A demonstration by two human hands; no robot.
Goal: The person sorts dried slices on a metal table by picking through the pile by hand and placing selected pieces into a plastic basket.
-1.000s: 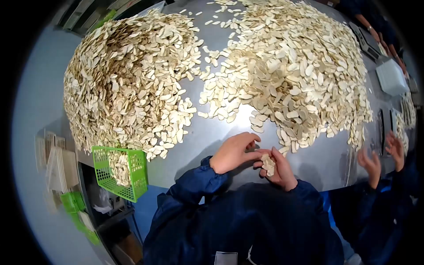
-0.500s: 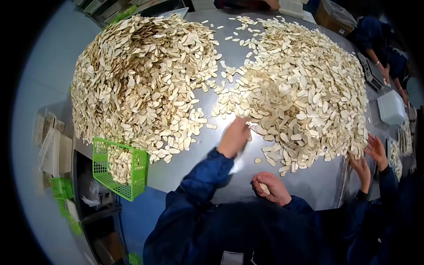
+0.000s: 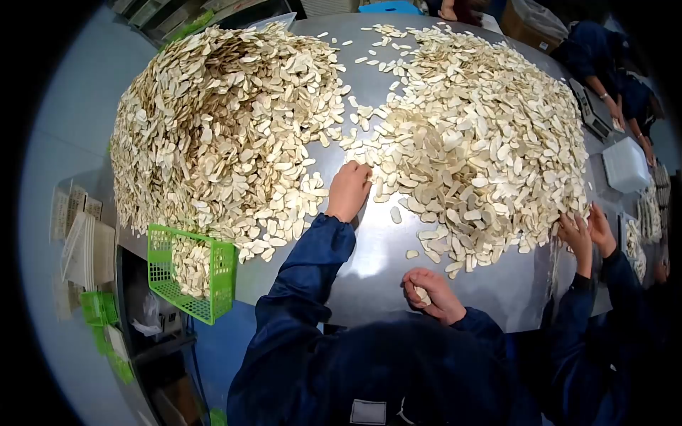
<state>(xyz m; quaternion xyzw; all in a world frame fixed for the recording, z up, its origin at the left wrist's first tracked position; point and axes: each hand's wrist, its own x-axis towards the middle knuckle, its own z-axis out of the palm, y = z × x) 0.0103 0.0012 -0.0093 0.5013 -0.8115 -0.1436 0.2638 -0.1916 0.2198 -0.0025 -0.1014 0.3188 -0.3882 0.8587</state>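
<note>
Two big heaps of pale, oblong dried slices lie on the metal table (image 3: 376, 284), a left heap (image 3: 220, 135) and a right heap (image 3: 490, 149). My left hand (image 3: 349, 190) is at the near-left fringe of the right heap, its bent fingers down by the loose slices. Its fingertips are partly hidden, so what they pinch, if anything, does not show. Close to my body, my right hand (image 3: 435, 297) is curled palm-up around at least one pale slice (image 3: 423, 295). A few single slices lie on the metal between the hands.
A green plastic basket (image 3: 223, 280) holding slices stands tilted at the table's left edge. At right, a co-worker's hands (image 3: 586, 234) touch the right heap's edge. Beyond them are a white container (image 3: 626, 168) and a scale (image 3: 591, 110). Other people work at the far side.
My left hand has moved left and farther away along the right heap's fringe. My right hand stays curled around its slice. The co-worker's hands have come closer together at the heap.
</note>
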